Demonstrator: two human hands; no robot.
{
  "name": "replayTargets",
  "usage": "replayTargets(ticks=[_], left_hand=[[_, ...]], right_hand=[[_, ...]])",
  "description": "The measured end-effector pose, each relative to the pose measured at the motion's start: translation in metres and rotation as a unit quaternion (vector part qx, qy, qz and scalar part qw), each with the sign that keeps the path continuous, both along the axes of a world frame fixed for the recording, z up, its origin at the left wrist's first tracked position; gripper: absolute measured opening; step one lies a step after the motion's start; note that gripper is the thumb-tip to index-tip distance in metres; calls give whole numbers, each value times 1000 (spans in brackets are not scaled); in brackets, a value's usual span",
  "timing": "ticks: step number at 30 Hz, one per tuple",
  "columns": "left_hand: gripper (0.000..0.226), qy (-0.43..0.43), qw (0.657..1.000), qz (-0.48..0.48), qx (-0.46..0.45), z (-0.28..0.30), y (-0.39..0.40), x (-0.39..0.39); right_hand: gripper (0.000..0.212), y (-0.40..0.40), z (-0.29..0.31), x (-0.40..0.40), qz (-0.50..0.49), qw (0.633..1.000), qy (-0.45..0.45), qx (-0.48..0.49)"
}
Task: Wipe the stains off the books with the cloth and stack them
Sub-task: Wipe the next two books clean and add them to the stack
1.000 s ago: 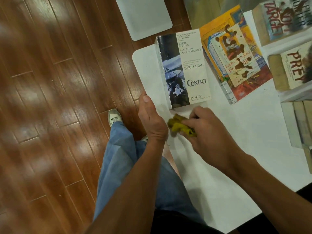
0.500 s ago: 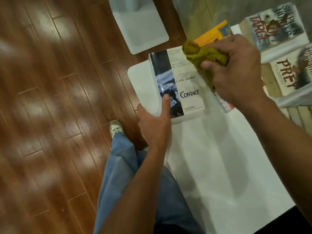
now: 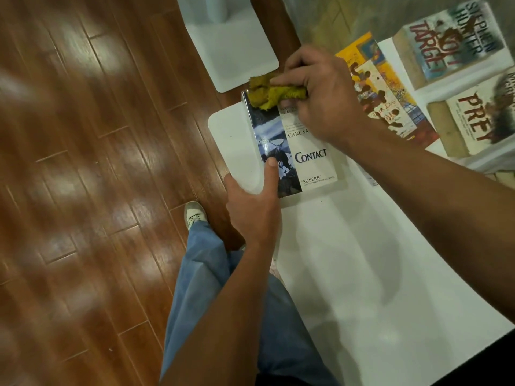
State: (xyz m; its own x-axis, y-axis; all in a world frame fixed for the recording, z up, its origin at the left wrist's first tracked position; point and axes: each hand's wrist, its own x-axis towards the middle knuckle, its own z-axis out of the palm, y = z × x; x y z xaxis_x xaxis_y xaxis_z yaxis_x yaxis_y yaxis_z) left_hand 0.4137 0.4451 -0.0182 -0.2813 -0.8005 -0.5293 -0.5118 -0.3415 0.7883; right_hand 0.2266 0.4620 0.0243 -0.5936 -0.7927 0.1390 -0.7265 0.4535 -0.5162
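The "Contact" paperback [image 3: 309, 165] lies face up near the left corner of the white table [image 3: 362, 274]. My right hand [image 3: 320, 98] grips a crumpled yellow cloth [image 3: 271, 91] and presses it on the book's far end. My left hand [image 3: 253, 207] rests at the book's near left corner, thumb pressed on the cover, the other fingers hidden below. Right of it lies a colourful book [image 3: 390, 101] with dark brown stains. Farther right are "Soft Target" [image 3: 457, 43] and "Prey" [image 3: 479, 118], both stained.
A white stool or small table [image 3: 234, 54] stands on the wooden floor [image 3: 83, 162] beyond the table's corner. My jeans leg and shoe [image 3: 195, 215] are beside the table's left edge. Page edges of more books [image 3: 501, 176] show at the far right.
My right hand lifted the cloth from the table in front of the book and carried it onto the book's far end. My left thumb came down on the cover.
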Motion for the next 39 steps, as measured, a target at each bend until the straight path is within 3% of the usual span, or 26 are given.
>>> replayTargets(ticks=[33,37,39], left_hand=[[45,17,999,25,-35,-14,4,1],[42,11,999,21,-30,-14,5,1],[42,12,999,22,-30,-13,4,0]], right_hand=[[41,108,23,89,11,987,-127,100],[26,102,41,79,-105,968,-203,99],[20,85,49,66,-182,962,-196,62]])
